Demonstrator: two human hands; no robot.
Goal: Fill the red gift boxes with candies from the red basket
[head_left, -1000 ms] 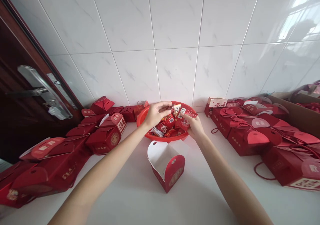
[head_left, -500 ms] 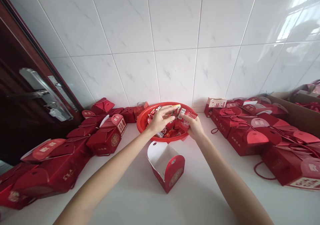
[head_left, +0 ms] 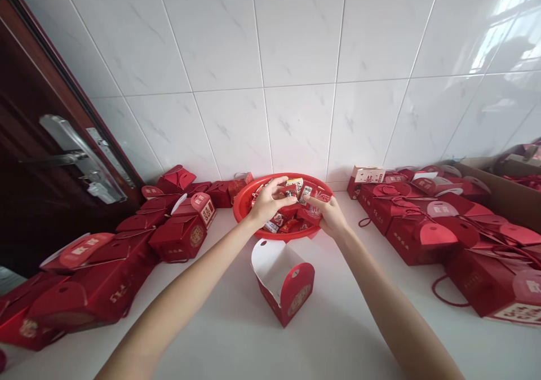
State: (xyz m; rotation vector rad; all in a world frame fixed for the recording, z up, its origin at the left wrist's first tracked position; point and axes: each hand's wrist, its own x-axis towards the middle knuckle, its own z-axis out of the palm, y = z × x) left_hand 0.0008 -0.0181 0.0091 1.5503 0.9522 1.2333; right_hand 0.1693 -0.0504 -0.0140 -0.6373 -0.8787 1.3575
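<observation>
A red basin [head_left: 242,204] of wrapped sweets stands against the wall. Over its left part, my left hand [head_left: 270,202] holds wrapped sweets [head_left: 297,185] between thumb and fingers. My right hand [head_left: 332,213], over the basin's right side, grips a red and white packet [head_left: 309,195]. The two hands are close together but apart. In front of the basin an open red box [head_left: 296,292] with a white inside stands upright on the white table [head_left: 270,352], its two rounded flaps raised. Neither hand touches the box.
Closed red gift boxes [head_left: 180,236] line the left side. More red boxes [head_left: 422,236], some with cord handles, are grouped at the right, beside a cardboard carton [head_left: 499,191]. A dark red door [head_left: 25,188] with a metal handle is at far left. A tiled wall rises behind.
The view has shifted slightly, moving everything a little to the right. The sweets between my hands have turned and show more of their printed faces. Both hands keep their hold.
</observation>
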